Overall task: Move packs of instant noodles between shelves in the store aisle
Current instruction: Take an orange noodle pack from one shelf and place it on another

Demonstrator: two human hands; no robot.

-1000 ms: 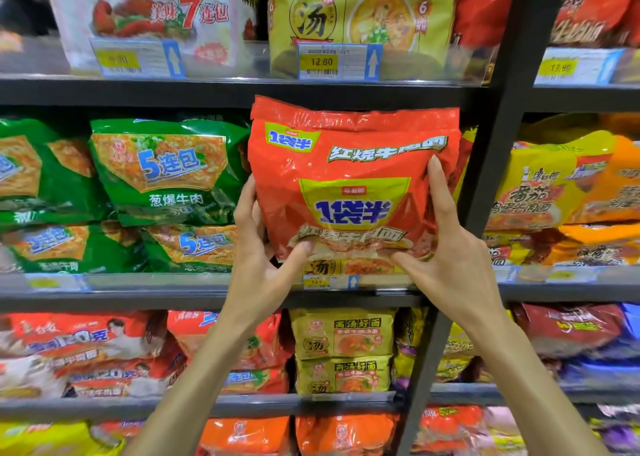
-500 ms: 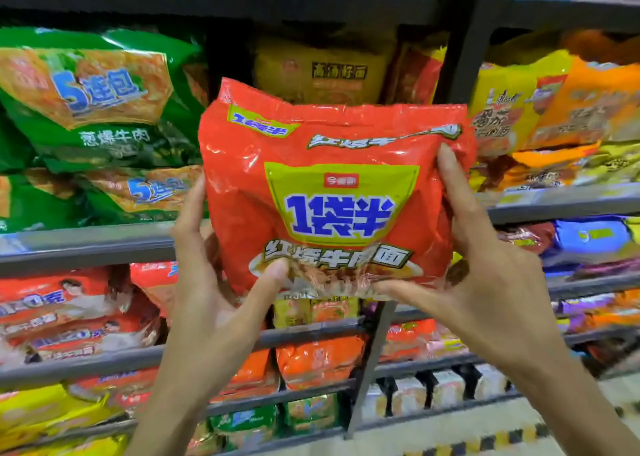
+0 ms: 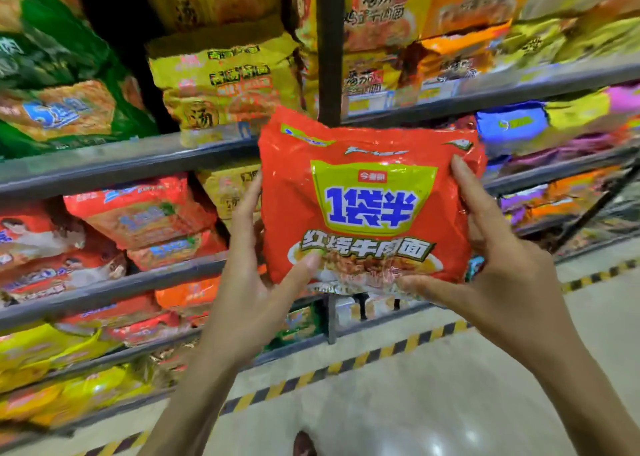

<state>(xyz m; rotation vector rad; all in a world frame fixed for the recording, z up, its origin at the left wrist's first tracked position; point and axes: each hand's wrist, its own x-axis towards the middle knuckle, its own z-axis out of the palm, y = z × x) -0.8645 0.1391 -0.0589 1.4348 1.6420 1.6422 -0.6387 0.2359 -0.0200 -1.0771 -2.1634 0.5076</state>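
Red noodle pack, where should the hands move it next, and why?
The left hand and right hand hold the red noodle pack in the air, resting on nothing. Probably they should lower it leftward toward the lower shelf, where similar red packs lie.

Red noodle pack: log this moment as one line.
red noodle pack | left hand: grips left side | right hand: grips right side | state: held upright before shelves
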